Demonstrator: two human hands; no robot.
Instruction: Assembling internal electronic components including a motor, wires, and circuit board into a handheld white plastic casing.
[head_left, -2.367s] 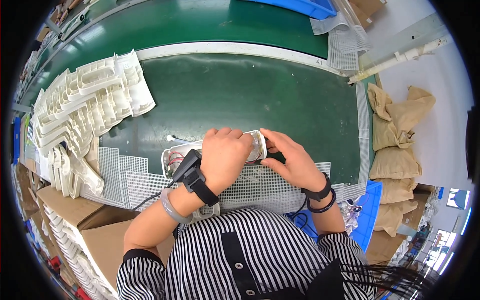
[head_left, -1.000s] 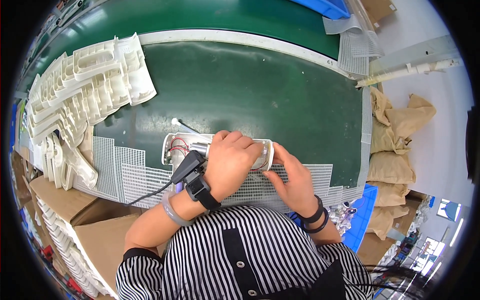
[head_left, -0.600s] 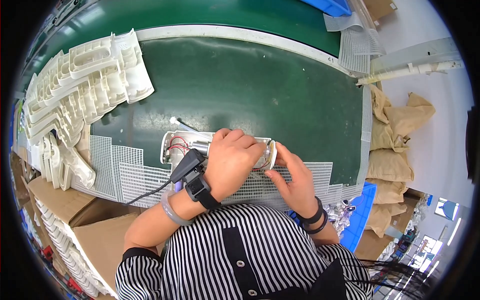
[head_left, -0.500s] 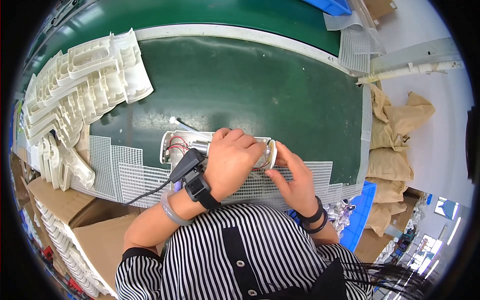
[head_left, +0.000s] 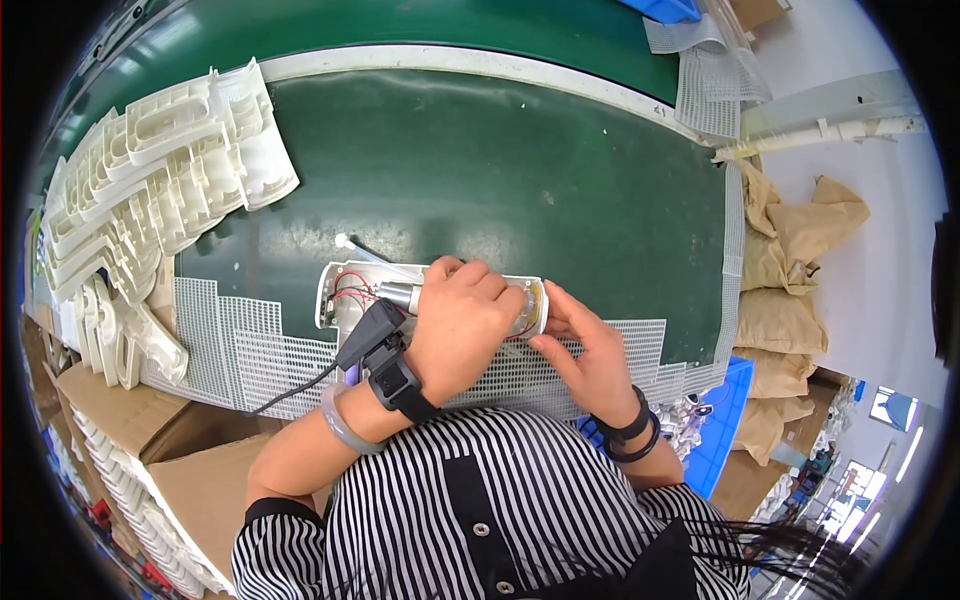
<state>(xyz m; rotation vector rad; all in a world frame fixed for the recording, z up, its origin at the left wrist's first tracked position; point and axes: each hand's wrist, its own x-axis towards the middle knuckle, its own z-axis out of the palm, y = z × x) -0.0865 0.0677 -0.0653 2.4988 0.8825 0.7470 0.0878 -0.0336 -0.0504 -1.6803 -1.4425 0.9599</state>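
A white plastic housing (head_left: 326, 298) lies lengthwise in front of me on the green work surface. In its left part sit a silver cylindrical motor (head_left: 398, 294) and thin red and black wires (head_left: 348, 280). My left hand (head_left: 462, 322) is over the middle of the housing, its fingers curled across the far side; the hand covers what lies beneath. My right hand (head_left: 592, 362) grips the right end, thumb on the near edge and fingers round the end. A pale tube with a white tip (head_left: 346, 242) sticks out behind the housing.
Nested white plastic shells (head_left: 200, 160) are stacked at the left. White grid matting (head_left: 290, 350) lines the near edge. Cardboard boxes (head_left: 205, 460) stand at the lower left, a blue bin (head_left: 725, 420) with metallic parts at the right, and brown sacks (head_left: 785, 320) beyond it.
Both hands stay on the housing. My right thumb has shifted slightly up and left against the near edge; the view has moved a little.
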